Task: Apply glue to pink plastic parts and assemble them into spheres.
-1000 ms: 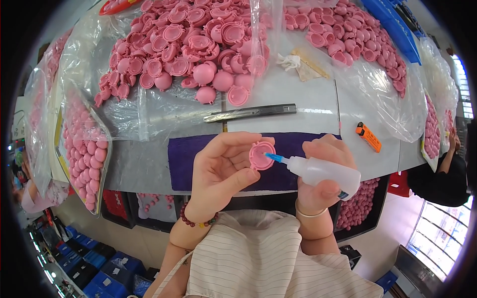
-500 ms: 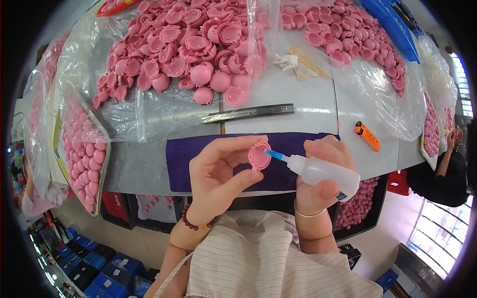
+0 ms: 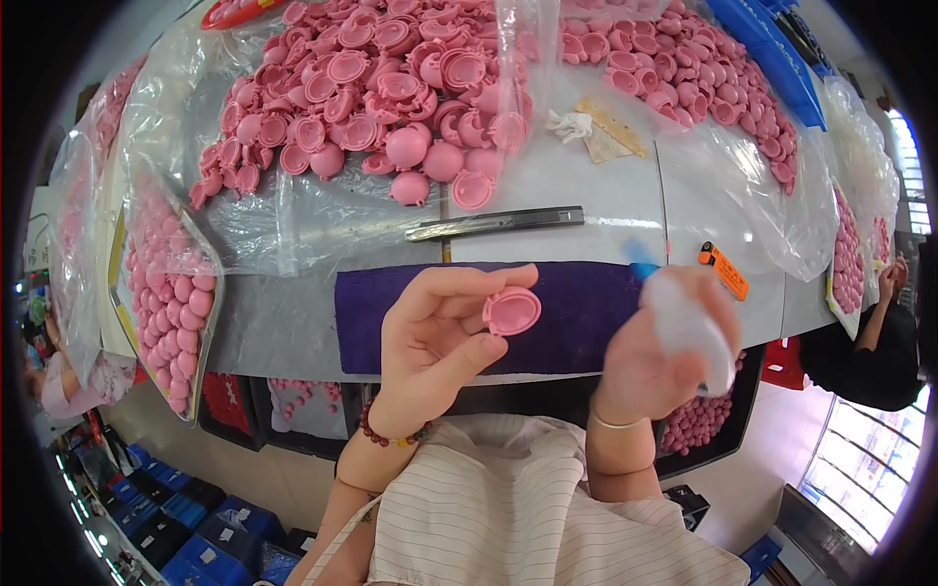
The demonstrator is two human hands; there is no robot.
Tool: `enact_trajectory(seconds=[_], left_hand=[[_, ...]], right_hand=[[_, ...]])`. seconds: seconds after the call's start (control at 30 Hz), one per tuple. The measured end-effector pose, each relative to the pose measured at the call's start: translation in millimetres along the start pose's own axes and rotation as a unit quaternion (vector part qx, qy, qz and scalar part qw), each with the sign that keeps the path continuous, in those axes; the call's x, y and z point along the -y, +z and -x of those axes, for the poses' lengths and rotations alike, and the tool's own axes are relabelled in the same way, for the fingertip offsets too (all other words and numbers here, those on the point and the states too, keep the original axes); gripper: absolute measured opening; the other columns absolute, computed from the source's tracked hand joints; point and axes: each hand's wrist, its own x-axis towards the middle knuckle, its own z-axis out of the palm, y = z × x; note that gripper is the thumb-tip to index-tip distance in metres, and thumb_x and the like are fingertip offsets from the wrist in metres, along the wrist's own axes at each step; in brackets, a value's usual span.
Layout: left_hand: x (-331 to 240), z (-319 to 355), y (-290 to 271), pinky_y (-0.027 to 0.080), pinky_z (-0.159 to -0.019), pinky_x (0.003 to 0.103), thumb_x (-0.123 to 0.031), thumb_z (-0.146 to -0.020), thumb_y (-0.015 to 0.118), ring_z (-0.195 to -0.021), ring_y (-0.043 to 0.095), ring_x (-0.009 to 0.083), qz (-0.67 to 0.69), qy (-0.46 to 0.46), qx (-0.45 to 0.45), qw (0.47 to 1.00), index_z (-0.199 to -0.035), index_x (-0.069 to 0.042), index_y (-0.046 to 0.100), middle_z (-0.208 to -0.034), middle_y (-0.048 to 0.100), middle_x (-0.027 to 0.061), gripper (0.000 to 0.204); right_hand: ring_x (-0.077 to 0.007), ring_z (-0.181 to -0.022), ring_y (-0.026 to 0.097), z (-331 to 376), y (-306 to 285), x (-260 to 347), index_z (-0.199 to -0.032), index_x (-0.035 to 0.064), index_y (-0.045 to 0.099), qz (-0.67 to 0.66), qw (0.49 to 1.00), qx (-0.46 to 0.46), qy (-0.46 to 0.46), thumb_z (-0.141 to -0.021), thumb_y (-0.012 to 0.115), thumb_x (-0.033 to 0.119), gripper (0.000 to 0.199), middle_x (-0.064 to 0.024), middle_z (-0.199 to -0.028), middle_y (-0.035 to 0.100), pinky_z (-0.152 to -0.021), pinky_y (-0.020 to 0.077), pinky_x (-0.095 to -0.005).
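Note:
Between thumb and fingers, my left hand (image 3: 440,342) pinches a pink plastic half shell (image 3: 513,313), its hollow side facing up toward me. To its right, my right hand (image 3: 650,361) is wrapped round a whitish squeeze bottle (image 3: 684,322). The bottle's blue nozzle (image 3: 641,269) points up and left, away from the shell, and is smeared by motion. Both hands are above a dark purple cloth (image 3: 576,293) lying along the table's near edge. Beyond the cloth lies a black utility knife (image 3: 495,223).
A large heap of pink shells (image 3: 342,88) lies on clear plastic at the back, with a second heap (image 3: 684,68) to the right. Pink balls fill a tray (image 3: 208,332) at the left. An orange lighter (image 3: 724,271) lies by my right hand. Another person (image 3: 860,342) is at far right.
My right hand has drawn the bottle to the right, and its nozzle has left the shell. The shell has tilted in my left hand, so its hollow shows more fully.

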Motion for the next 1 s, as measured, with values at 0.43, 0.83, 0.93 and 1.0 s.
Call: enact_trajectory(seconds=[0.43,0.83,0.93,1.0], left_hand=[[1,4,-14,0.048,-0.076,0.030,-0.008,-0.083,0.059,-0.084,0.059,0.0183,0.249,-0.059,0.065,0.964,-0.117,-0.002,0.043,-0.114,0.053,0.0223,0.038],[4,2,-13,0.049,-0.078,0.028,-0.017,-0.077,0.068,-0.097,0.058,0.0198,0.174,-0.050,0.026,0.983,-0.111,0.002,0.047,-0.107,0.057,0.0170,0.044],[4,3,-12,0.049,-0.079,0.028,-0.015,-0.076,0.069,-0.101,0.056,0.0217,0.174,-0.045,0.019,0.984,-0.109,0.001,0.047,-0.106,0.057,0.0151,0.043],[4,3,-12,0.048,-0.081,0.029,-0.014,-0.075,0.070,-0.103,0.055,0.0227,0.177,-0.055,0.027,0.982,-0.109,0.001,0.048,-0.107,0.057,0.0139,0.044]], right_hand=[[-0.0098,-0.074,0.051,-27,-20,-9,-0.107,-0.0006,0.045,0.298,0.918,0.121,0.234,-0.073,0.064,-0.001,0.039,-0.0105,-0.097,0.059,-0.064,0.0395,-0.0204],[-0.0135,-0.079,0.054,-138,-89,-70,-0.102,0.0054,0.054,0.449,0.857,0.251,0.029,-0.074,0.062,0.006,0.029,-0.0031,-0.090,0.058,-0.068,0.0427,-0.0262],[-0.0139,-0.077,0.054,-141,-92,-114,-0.103,0.0056,0.054,0.411,0.854,0.312,0.061,-0.073,0.061,0.008,0.031,-0.0023,-0.086,0.058,-0.065,0.0427,-0.0272],[-0.0140,-0.074,0.053,-142,-92,-118,-0.103,0.0054,0.054,0.381,0.860,0.327,0.091,-0.073,0.061,0.009,0.031,-0.0018,-0.083,0.058,-0.063,0.0427,-0.0277]])
